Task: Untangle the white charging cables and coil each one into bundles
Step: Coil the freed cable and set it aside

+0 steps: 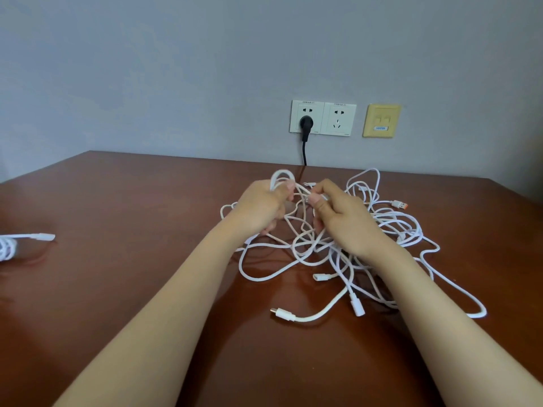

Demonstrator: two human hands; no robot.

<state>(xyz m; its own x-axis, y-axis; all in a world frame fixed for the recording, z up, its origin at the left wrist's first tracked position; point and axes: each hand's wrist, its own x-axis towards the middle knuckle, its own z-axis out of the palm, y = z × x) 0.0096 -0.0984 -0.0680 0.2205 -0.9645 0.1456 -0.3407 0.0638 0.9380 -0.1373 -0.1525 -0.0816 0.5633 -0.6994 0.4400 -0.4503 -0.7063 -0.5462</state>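
Note:
A tangle of several white charging cables (317, 251) lies on the brown table (132, 274), right of centre. My left hand (261, 210) grips a few small white loops (279, 177) of cable above the pile's far left side. My right hand (340, 218) pinches a strand between thumb and fingers close beside the left hand. Loose plug ends (283, 314) lie at the near side of the pile. An orange-tipped USB plug (400, 204) sticks out at the far right. A coiled white cable bundle (8, 248) sits at the table's left edge.
Behind the table on the grey wall are two white sockets (323, 118), one with a black plug and cord (305, 127) running down behind the table, and a yellow data outlet (381, 121). Bare table surface spreads left of the pile.

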